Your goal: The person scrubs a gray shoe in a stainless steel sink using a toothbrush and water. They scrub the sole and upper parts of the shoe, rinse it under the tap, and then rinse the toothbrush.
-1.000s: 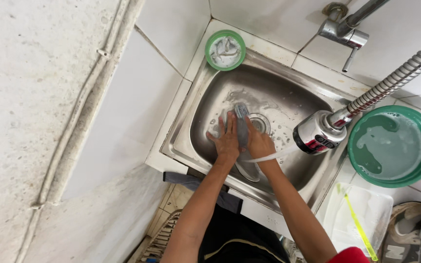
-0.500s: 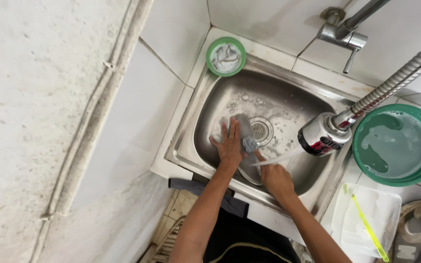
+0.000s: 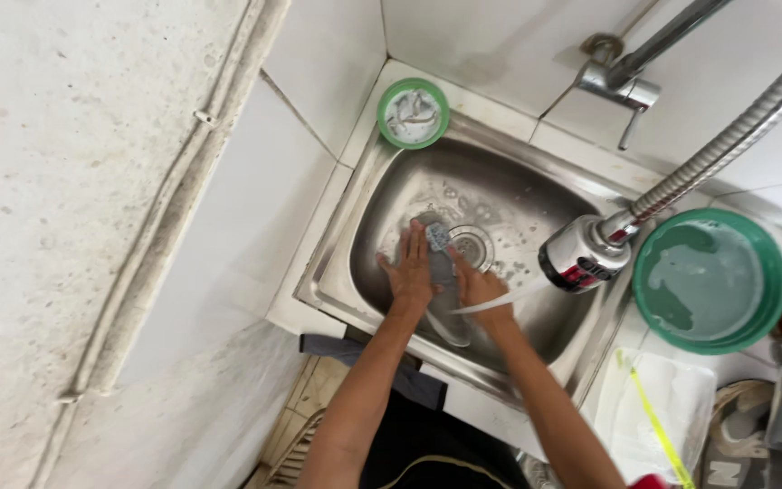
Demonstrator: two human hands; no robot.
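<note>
Both my hands are down in a steel sink [image 3: 382, 195]. My left hand [image 3: 412, 267] lies flat with fingers spread against a grey, slim object [image 3: 440, 252] that stands in the basin beside the drain [image 3: 472, 244]. My right hand [image 3: 480, 292] grips the same grey object from the right side. A thin stream of water [image 3: 504, 299] runs from the silver and red spray head [image 3: 583, 254] onto my right wrist. What the grey object is cannot be made out.
A flexible metal hose [image 3: 726, 145] leads to the spray head, with a wall tap [image 3: 622, 81] above. A small green-rimmed dish [image 3: 414, 113] sits at the sink's far corner. A green basin [image 3: 712, 281] stands right, above a white cloth [image 3: 658, 417]. Tiled wall at left.
My right hand slid away along the basin and has come back beside the left hand on the grey object. The left hand stayed put. Water keeps running.
</note>
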